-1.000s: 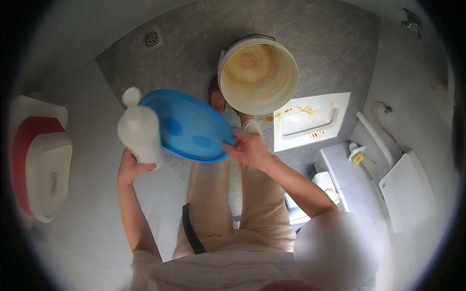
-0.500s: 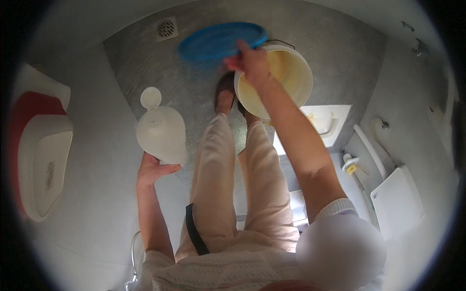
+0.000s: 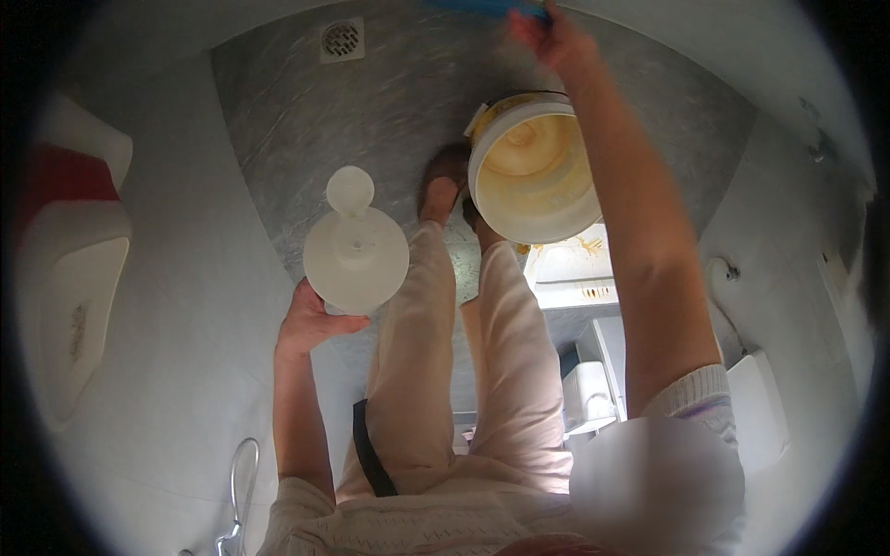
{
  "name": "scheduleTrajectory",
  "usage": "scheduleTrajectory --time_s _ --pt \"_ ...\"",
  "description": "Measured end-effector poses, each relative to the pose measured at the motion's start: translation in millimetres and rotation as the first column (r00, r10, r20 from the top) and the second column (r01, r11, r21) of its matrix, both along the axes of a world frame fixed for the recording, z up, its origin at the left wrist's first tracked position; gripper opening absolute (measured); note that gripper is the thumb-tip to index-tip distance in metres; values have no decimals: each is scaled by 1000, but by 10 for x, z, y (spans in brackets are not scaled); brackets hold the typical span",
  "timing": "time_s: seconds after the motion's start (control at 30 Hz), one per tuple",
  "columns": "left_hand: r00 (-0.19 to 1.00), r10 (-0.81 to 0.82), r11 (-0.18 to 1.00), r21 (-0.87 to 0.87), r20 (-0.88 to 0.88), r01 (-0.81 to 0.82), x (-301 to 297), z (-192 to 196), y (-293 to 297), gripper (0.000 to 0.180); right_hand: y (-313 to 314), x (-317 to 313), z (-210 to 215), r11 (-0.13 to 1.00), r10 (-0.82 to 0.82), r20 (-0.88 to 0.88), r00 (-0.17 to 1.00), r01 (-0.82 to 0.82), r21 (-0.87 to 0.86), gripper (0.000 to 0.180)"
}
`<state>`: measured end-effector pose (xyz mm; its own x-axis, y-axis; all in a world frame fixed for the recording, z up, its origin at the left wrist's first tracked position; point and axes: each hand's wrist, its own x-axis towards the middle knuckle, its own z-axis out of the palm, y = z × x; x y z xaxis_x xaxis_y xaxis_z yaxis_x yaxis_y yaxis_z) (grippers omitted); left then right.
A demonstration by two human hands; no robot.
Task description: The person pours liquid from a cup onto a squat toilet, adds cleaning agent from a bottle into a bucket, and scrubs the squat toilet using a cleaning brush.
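My left hand [image 3: 311,320] is wrapped round the lower side of a white plastic container [image 3: 357,259], held in front of my left leg. Its round top faces up, and a smaller round flap [image 3: 350,191] stands out from its far edge. Far ahead, at the top edge of the picture, my right hand [image 3: 553,42] grips a blue lid [image 3: 487,7]; most of it is cut off and it is blurred. Under my right forearm is a white bucket [image 3: 538,167], tipped so that its mouth faces me. Yellowish stains coat its inside, and no lid is on it.
Beyond my feet [image 3: 440,196] lies grey flooring with a square drain [image 3: 342,40]. A white squat toilet pan [image 3: 570,287] with yellow-brown stains sits below the bucket. Walls close in on both sides; a white cistern [image 3: 758,408] is at the right and a red-and-white fixture [image 3: 69,185] at the left.
My right hand has carried the blue lid farther away, up past the bucket. The white container has moved right, and its top now faces me more squarely. The bucket's mouth shows more fully.
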<state>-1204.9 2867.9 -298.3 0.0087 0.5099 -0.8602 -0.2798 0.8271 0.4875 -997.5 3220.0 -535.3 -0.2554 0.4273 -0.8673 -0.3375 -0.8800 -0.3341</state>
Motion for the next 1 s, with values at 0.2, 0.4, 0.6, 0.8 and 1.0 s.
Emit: scheduleTrajectory --time_s 0.2,0.4,0.6,0.8,1.0 --pt "997 -44 999 -10 -71 43 28 -76 -120 60 198 80 -66 992 116 -175 978 -122 -28 36" --pt "1000 6 982 -191 16 -3 73 -137 120 74 -239 305 367 975 197 -237 951 -216 -58 40" --pt "872 -470 883 -59 -138 466 244 -471 407 83 -1457 1033 928 994 101 -50 994 -103 -41 36" --pt "585 -811 581 -125 -2 805 426 -603 676 79 -2986 1271 1537 912 237 69 969 -198 -359 42" --pt "477 -877 459 -190 60 868 704 -303 712 76 -3526 722 2011 933 24 -131 991 -69 -352 58"
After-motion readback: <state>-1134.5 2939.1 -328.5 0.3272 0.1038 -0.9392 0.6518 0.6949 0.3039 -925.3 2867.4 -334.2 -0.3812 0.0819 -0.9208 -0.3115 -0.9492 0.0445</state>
